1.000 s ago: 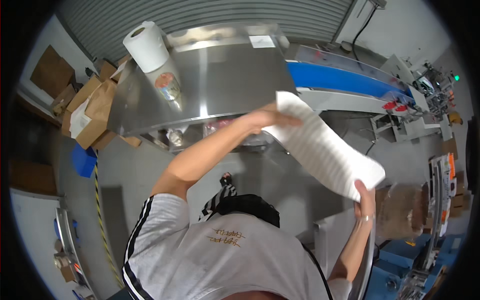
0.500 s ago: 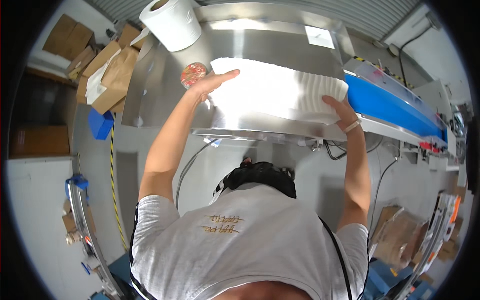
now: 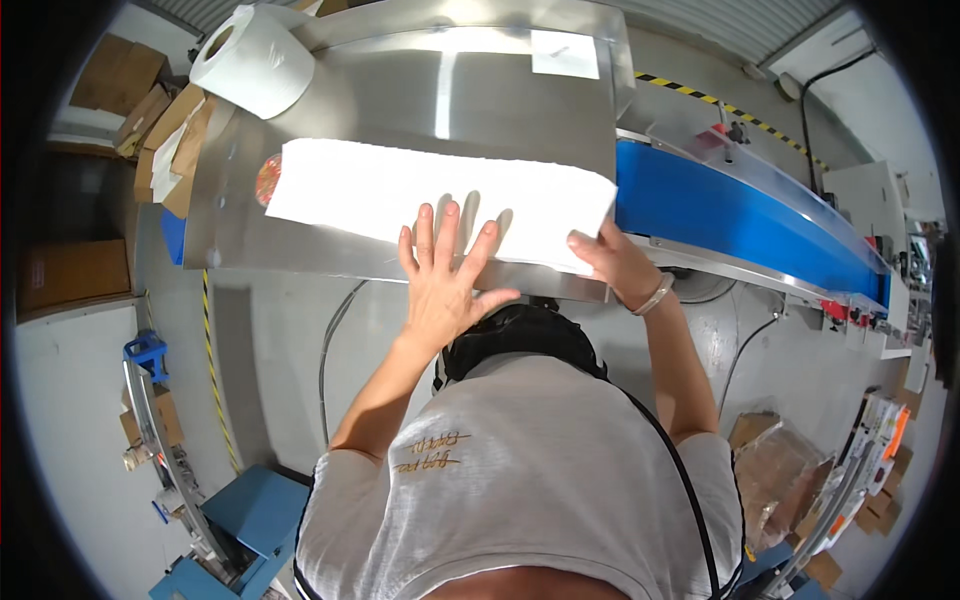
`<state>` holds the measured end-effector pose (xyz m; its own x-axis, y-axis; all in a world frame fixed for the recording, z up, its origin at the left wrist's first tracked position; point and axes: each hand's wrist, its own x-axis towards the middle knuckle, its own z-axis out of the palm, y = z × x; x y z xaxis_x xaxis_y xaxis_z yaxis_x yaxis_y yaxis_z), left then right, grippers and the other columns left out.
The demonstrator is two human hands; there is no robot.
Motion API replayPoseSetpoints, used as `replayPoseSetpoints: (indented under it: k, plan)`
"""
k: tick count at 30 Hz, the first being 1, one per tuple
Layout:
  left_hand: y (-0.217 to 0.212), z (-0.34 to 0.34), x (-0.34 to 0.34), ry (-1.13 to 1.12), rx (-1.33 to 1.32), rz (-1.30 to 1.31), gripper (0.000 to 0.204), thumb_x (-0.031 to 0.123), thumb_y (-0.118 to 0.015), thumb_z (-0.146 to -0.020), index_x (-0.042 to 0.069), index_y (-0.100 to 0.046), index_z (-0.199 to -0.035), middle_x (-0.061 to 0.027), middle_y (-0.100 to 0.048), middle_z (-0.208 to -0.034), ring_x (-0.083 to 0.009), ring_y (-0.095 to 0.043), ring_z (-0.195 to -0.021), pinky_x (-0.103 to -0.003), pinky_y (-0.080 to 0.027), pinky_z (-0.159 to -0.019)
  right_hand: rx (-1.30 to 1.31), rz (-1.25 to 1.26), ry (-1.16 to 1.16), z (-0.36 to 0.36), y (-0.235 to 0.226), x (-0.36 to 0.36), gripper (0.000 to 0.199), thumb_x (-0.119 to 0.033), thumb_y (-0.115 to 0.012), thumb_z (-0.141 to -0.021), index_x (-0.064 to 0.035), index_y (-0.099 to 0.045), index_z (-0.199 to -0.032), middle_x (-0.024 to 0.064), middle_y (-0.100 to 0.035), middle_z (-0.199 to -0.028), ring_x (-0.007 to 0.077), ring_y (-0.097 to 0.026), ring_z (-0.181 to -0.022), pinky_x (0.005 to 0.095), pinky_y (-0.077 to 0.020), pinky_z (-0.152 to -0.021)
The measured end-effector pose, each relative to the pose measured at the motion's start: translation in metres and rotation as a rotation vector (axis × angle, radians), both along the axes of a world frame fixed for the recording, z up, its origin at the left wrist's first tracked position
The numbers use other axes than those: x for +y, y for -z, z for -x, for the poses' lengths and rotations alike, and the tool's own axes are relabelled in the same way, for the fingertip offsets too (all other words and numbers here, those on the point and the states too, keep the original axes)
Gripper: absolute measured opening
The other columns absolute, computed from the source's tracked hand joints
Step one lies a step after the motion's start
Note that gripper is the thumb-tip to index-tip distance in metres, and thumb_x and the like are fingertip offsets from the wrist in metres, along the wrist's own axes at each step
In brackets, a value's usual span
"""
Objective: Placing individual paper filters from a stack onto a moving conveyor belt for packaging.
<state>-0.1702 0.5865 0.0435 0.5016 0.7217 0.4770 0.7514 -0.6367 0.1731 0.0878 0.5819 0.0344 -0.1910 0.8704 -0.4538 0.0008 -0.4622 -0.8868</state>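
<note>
A long white strip that looks like paper (image 3: 350, 190) lies across the steel table, its edges slightly ragged. My left hand (image 3: 440, 285) is open, fingers spread over the strip's near edge. At the strip's right end, my right hand (image 3: 620, 265) grips the near corner, thumb on top and the other fingers mostly hidden. A round red-patterned thing (image 3: 267, 180) peeks out beside the strip's left end, most of it covered; its kind does not show.
A large white roll (image 3: 252, 65) rests at the table's far left corner. A white card (image 3: 565, 54) lies at the far right of the steel table (image 3: 370, 90). To the right runs a blue conveyor belt (image 3: 720, 200) with a clear side guard. Cardboard boxes (image 3: 175, 130) stand at the left.
The strip has shifted left in view and lies flatter, its ripples gone, now partly covering the round red thing. My left hand has moved from its left end to the near edge.
</note>
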Motion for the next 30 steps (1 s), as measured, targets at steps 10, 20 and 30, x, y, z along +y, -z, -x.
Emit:
replayPoseSetpoints:
  k: [10,20,30]
  plan:
    - [0.013,-0.029,-0.005,-0.458,-0.367,0.081,0.086,0.044,-0.056,-0.087,-0.006,-0.014,-0.143,-0.0304,0.001,-0.148,-0.0454,-0.004,-0.138,-0.055,-0.009,-0.108,0.042,0.03,-0.077,-0.031,-0.028,0.004,0.063,-0.031,-0.064,-0.088,-0.0058,-0.032,-0.137,0.0064,-0.054,-0.112,0.0135,-0.053,-0.103,0.0304,-0.048,-0.082]
    - [0.016,-0.049,0.014,-0.818,-1.007,0.434,0.085,0.054,-0.028,-0.096,-0.008,0.007,-0.142,-0.0293,0.011,-0.149,-0.0355,0.008,-0.141,-0.039,-0.002,-0.114,0.274,0.058,-0.113,-0.044,-0.017,0.01,0.059,-0.022,-0.057,-0.093,-0.0085,-0.027,-0.143,0.0081,-0.055,-0.115,0.0169,-0.056,-0.104,0.0348,-0.0509,-0.086]
    - [-0.032,-0.144,-0.002,-0.155,-0.153,0.222,0.071,0.03,-0.072,-0.072,-0.003,-0.044,-0.129,-0.0265,-0.029,-0.14,-0.0469,-0.024,-0.131,-0.057,-0.02,-0.103,0.433,0.142,0.068,-0.042,0.0,0.011,0.065,-0.018,-0.055,-0.093,-0.0058,-0.019,-0.145,0.0127,-0.055,-0.119,0.0204,-0.058,-0.101,0.0326,-0.0494,-0.085]
